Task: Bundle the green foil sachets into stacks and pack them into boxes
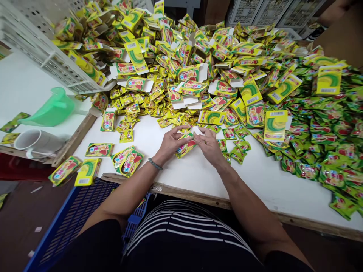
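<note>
Between my two hands is a small yellow-green candy box [185, 146] with a white flap raised at its right end. My left hand [171, 142], with a beaded bracelet at the wrist, is closed around the box's left side. My right hand [209, 145] pinches the box at the white flap. Small green candy packets [238, 153] lie just right of my right hand. Yellow candy packets [172, 120] are heaped beyond my fingers. Several closed boxes [99, 149] lie on the white table [193, 177] to my left.
A large pile of boxes [195, 73], many with flaps up, spans the back. Green packets [317, 132] heap at the right. At the left stand a white crate [56, 64], a green scoop [53, 109] and a white mug [36, 141]. A blue crate [73, 211] sits below the edge.
</note>
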`<state>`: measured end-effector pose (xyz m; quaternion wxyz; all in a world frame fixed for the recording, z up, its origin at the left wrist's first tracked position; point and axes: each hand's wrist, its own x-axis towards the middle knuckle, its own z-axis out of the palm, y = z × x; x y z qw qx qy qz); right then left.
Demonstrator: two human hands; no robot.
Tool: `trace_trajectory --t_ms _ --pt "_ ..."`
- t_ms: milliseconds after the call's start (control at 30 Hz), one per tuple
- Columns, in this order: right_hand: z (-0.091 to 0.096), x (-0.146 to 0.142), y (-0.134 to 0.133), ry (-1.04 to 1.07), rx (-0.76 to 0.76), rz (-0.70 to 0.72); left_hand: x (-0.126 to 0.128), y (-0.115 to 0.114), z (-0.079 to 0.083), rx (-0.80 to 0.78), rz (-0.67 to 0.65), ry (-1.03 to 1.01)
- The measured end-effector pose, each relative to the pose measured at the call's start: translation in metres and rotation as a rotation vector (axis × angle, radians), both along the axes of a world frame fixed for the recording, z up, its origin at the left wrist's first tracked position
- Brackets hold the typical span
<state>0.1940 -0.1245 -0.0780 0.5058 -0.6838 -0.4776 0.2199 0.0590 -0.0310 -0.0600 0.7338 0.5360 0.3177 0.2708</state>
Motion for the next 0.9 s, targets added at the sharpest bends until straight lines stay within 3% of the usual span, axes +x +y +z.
trace_trajectory --t_ms 100,233,333,500,600,800,900 --pt "-0.001 0.000 0.001 0.243 0.067 -0.103 0.002 -0.001 0.001 0.029 0.061 -0.043" --pt "-0.001 -0.005 0.002 0.441 0.088 -0.048 0.001 -0.001 0.002 0.111 0.021 -0.050" --pt "-0.003 -0.006 0.002 0.386 0.058 -0.003 -0.002 -0.001 0.001 0.175 -0.037 0.005" --pt "-0.009 -0.001 0.003 0.338 0.001 0.017 -0.002 0.001 0.000 0.147 -0.085 0.035" --pt "-0.007 0.002 0.005 0.409 0.056 -0.020 -0.002 0.001 0.000 0.128 -0.084 0.031" --pt "0.002 0.002 0.000 0.256 0.073 0.067 -0.004 0.002 -0.002 0.092 0.039 0.073" --pt "-0.001 0.001 0.000 0.396 0.074 0.012 -0.003 0.001 0.000 0.091 0.017 0.065"
